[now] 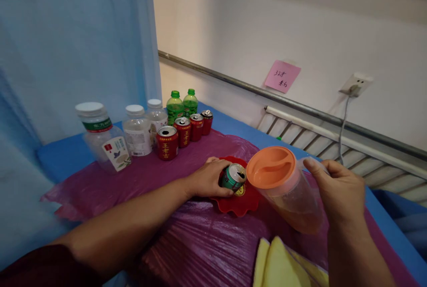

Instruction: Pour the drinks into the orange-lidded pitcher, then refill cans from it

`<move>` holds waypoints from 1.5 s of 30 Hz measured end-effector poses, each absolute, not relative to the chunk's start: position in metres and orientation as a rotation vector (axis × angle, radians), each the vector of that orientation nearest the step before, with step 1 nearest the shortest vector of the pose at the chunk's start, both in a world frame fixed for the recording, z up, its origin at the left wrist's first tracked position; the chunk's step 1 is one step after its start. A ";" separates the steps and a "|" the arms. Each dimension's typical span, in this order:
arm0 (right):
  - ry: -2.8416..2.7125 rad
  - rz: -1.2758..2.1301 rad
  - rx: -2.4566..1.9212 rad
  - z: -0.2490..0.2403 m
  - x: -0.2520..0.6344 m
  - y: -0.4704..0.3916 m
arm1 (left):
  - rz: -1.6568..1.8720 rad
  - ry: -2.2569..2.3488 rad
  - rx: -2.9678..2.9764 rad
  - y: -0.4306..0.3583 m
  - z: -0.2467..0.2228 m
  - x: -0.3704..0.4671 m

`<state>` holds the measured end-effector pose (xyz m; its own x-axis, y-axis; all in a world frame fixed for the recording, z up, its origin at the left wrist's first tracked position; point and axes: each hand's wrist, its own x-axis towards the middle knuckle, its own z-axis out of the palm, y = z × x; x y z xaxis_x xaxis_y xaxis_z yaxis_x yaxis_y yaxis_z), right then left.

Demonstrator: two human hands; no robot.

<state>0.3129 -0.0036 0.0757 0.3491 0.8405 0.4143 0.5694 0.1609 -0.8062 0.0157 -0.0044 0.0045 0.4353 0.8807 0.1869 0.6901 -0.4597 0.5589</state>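
Observation:
My left hand is wrapped round a small green can with an opened top. Under the can lies a red scalloped dish. My right hand grips the handle of a clear pitcher with an orange lid. The pitcher tilts toward the can, its lid edge close to the can's opening, and brownish liquid shows inside. Whether liquid is flowing cannot be made out. A folded yellow cloth lies below the pitcher.
Purple plastic sheeting covers much of the blue table. Several red cans, two green bottles and clear jars with white lids stand at the back left. A radiator and a plugged-in cable are behind.

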 end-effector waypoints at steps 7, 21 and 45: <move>-1.347 0.304 -1.500 0.073 0.315 -0.002 | 0.640 1.334 2.292 -0.004 0.004 0.016; -1.337 0.309 -1.561 0.073 0.316 -0.003 | 0.656 1.331 2.293 -0.003 0.002 0.016; -1.346 0.326 -1.558 0.073 0.315 -0.004 | 0.645 1.320 2.272 -0.003 0.003 0.016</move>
<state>0.3147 -0.0038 0.0729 0.3417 0.8558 0.3884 0.5836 0.1307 -0.8014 0.0158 -0.0031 0.0028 0.4378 0.8818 0.1756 0.6804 -0.4526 0.5764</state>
